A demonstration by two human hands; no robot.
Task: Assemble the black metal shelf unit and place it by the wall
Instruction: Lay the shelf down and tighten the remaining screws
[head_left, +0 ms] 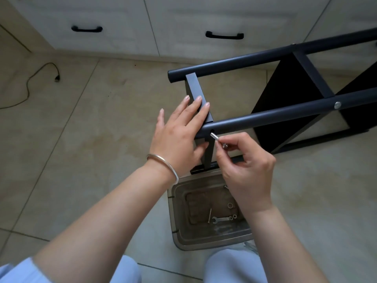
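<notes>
While the left hand (179, 127) lies flat on the black metal shelf panel (199, 99), the right hand (244, 162) pinches a short silver bolt (215, 137), needing alignment with the hole in the black round tube (265, 117)

The shelf unit (295, 94) runs out of the picture at the right edge, so its far end cannot be seen. The left hand (179, 135) covers the joint where the flat crossbar (196, 92) meets the near tube (265, 117). The head of the bolt (219, 139) is hidden by the fingers (228, 152) of the right hand (244, 170), which also hides a corner of the tray (179, 221). The small rings (232, 216) in the tray are too small to tell apart. The cable (30, 82) leaves the left edge
</notes>
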